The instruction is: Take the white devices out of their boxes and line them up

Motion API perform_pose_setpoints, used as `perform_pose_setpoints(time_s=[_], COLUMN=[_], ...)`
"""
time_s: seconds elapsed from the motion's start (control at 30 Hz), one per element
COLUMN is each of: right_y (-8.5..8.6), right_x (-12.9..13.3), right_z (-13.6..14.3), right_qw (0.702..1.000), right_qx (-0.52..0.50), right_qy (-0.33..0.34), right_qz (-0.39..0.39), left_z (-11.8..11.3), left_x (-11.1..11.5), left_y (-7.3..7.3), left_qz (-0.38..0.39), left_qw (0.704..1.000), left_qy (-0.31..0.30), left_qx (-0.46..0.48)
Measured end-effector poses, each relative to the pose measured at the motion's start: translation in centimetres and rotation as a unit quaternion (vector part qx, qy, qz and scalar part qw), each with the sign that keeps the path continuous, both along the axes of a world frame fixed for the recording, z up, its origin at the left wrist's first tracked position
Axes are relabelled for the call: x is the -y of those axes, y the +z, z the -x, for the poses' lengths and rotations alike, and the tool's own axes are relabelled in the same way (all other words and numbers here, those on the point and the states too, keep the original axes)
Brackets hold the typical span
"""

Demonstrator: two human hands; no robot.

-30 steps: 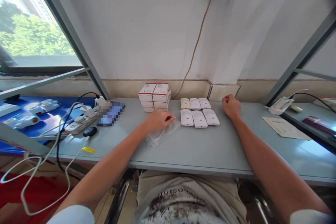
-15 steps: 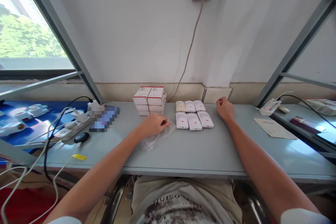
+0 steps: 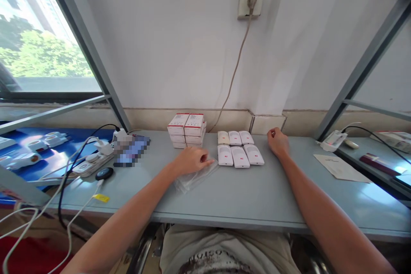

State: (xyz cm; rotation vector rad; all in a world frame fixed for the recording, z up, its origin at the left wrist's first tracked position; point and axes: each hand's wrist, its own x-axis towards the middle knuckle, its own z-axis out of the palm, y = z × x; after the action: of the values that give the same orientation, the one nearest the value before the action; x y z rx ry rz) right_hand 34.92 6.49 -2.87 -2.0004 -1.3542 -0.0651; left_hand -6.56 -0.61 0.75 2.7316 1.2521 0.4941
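Wall (image 3: pixel 180 51): pale, behind the box stack (image 3: pixel 189 129). Grey desk (image 3: pixel 240 197): under the stack, extending to both sides. Clear bag (image 3: pixel 192 182): before the stack. My left hand (image 3: pixel 192 160): atop the bag, fingers curled; whether they grip it I cannot tell. My right hand (image 3: pixel 278 141): well right of the stack, fingers curled, contents hidden. White units (image 3: pixel 240 157), six, two rows: right of the stack, between my hands, nearer the left, long axes mostly wallward.
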Motion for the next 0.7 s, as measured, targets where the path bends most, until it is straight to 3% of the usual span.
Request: perform_pose_setpoints(time_s=[0.27,0.43,0.53,0.7], right_y=[0.3,1.7,3.1,4.4], right_x=[0.1,-0.1,0.3,1.7], right_z=[0.2,0.9,1.2,1.8], right_qw=[1.0,0.998,0.989,0.948], right_qx=[0.006,0.033,0.06,0.043], right_qy=[0.008,0.047,0.104,0.202], right_qz=[0.002,0.025,0.091,0.242], left_z=[0.1,0.3,0.4,0.5], left_x=[0.1,0.2,0.1,0.0], left_y=[0.4,0.2,-0.1,-0.7], left_qz=[0.034,0.053,0.051,0.031], left_qw=[0.998,0.997,0.997,0.998], left_qy=[0.034,0.043,0.04,0.017], left_qx=[-0.039,-0.045,-0.049,-0.043])
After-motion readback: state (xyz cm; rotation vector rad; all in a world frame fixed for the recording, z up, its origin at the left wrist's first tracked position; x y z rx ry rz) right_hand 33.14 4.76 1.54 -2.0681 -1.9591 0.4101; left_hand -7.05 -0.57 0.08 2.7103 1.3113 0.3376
